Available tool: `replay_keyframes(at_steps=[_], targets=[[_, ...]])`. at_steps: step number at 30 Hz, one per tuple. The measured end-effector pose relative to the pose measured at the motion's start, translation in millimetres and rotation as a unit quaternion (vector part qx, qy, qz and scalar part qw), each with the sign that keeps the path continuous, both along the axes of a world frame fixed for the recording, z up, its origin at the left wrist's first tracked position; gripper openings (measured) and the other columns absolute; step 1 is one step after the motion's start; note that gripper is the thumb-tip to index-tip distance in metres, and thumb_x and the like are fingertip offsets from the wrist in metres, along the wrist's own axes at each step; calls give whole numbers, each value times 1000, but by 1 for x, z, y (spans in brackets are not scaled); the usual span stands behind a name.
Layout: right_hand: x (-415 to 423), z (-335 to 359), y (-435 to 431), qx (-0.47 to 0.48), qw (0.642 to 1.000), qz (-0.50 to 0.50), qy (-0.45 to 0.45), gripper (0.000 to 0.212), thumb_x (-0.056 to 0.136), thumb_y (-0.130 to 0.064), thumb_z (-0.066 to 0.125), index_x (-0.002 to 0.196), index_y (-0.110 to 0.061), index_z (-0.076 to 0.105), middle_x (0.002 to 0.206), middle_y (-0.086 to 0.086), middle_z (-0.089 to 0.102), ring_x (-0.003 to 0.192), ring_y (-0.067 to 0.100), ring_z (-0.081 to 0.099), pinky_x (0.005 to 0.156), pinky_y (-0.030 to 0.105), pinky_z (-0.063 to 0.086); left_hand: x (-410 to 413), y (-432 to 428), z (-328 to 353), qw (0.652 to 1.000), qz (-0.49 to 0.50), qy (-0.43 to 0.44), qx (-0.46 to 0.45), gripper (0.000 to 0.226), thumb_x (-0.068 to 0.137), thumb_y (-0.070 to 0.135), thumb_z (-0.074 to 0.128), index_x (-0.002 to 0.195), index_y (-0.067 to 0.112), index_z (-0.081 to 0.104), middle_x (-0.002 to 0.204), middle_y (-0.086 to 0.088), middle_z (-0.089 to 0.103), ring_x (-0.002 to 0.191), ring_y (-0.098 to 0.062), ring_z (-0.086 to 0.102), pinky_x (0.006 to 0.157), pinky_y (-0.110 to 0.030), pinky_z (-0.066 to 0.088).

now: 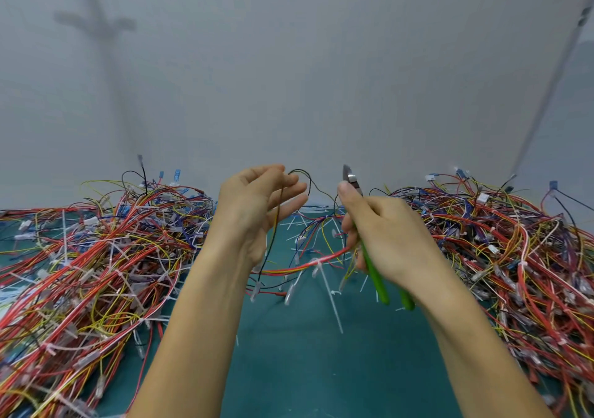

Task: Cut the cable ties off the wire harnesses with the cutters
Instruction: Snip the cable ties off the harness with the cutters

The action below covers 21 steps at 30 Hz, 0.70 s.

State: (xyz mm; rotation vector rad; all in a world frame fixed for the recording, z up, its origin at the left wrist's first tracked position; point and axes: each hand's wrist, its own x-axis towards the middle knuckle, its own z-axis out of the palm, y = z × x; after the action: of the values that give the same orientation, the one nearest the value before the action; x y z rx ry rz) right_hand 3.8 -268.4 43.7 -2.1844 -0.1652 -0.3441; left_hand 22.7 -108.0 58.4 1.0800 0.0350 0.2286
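Gripping green-handled steel cutters [375,274] in curled right hand [385,234], centre right, blades up, biting nothing. Lifting red-and-yellow wire harness [300,268] over near-straight left hand [254,212]; pinch unclear, white cable tie [318,265] uncut. Judged mostly undone: tangled tie-studded harness pile [96,257] lower left, another pile [514,250] right. Few snipped white tie ends [291,224] on teal mat [305,359].

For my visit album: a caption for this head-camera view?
Left hand holds a wire harness; right hand grips green-handled cutters, between two piles.
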Motion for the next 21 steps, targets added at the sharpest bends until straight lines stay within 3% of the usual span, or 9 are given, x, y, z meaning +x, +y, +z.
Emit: replay_keyframes(at_steps=[5, 9, 12, 14, 17, 21], targets=[[11, -18, -5, -63, 992, 8, 113, 50, 83, -56, 62, 65, -10, 66, 62, -7, 72, 54, 19, 67, 74, 43, 59, -1, 3, 1, 1000, -28, -13, -2, 12, 92, -9, 52, 92, -1, 60, 61, -4, 67, 69, -18, 72, 65, -25, 60], [14, -30, 0, -153, 981, -2, 115, 38, 78, -53, 66, 73, -15, 60, 78, -1, 72, 72, 25, 68, 79, 40, 55, -2, 2, 0, 999, -35, -27, 10, 10, 93, -5, 55, 89, 2, 62, 63, -3, 67, 72, -18, 72, 65, -24, 60], [15, -33, 0, -167, 981, -6, 100, 34, 82, -44, 65, 73, -12, 59, 77, 5, 70, 76, 28, 66, 77, 38, 54, -4, 7, -2, 987, -15, -33, 154, 16, 96, 2, 55, 86, 10, 65, 74, -2, 64, 64, -7, 68, 50, -15, 50], [16, -34, 0, -165, 982, -5, 89, 34, 85, -41, 62, 71, -11, 57, 74, 7, 68, 76, 27, 64, 73, 36, 50, -5, 14, -3, 955, -15, -45, 292, 26, 96, 1, 49, 83, 15, 66, 79, -1, 64, 58, -4, 62, 43, -16, 39], [19, -34, 0, -144, 987, -11, 68, 30, 87, -37, 59, 68, -15, 52, 68, 5, 63, 73, 24, 57, 62, 33, 41, -7, 23, -6, 876, -66, -37, 476, 35, 94, 0, 43, 79, 18, 69, 77, 3, 68, 57, -3, 57, 46, -20, 36], [21, -32, 0, -106, 994, -28, 18, 21, 86, -29, 56, 71, -14, 53, 67, 2, 61, 72, 22, 55, 60, 33, 38, -10, 22, -14, 741, -167, -9, 651, 13, 90, 36, 63, 88, 29, 74, 65, 20, 64, 54, 10, 53, 50, -7, 35]])
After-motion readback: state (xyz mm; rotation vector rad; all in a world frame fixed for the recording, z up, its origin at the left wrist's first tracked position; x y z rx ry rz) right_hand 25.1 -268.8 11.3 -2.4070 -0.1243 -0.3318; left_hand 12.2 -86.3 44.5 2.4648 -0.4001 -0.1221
